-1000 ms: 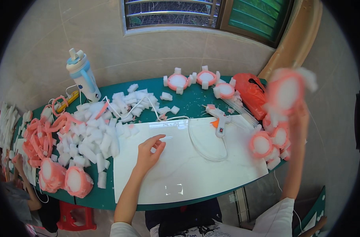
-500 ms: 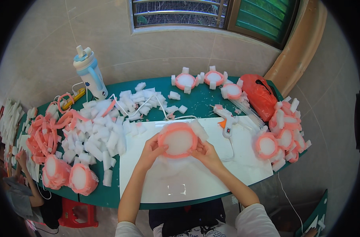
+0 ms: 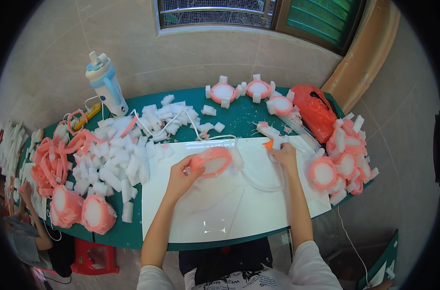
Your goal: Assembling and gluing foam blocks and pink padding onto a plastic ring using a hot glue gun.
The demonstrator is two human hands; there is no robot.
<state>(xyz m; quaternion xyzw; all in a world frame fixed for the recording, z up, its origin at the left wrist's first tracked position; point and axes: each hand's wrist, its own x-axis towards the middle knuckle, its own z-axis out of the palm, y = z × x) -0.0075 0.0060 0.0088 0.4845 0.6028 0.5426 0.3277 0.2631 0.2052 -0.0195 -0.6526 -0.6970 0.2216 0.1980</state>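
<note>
The foam disc (image 3: 213,163) is white, pink-rimmed.

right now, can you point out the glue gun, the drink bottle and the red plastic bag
glue gun (image 3: 273,135): head view, on its pale body
drink bottle (image 3: 107,92): head view, on the middle of its side
red plastic bag (image 3: 313,109): head view, on its upper surface

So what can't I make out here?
In the head view:
Glue gun: handle covered by the right hand, whose grip is unclear.
Pink-rimmed foam piece: back turned away from the camera.
Red bag: contents hidden by its plastic.
Window: cut off by the upper edge.
</note>
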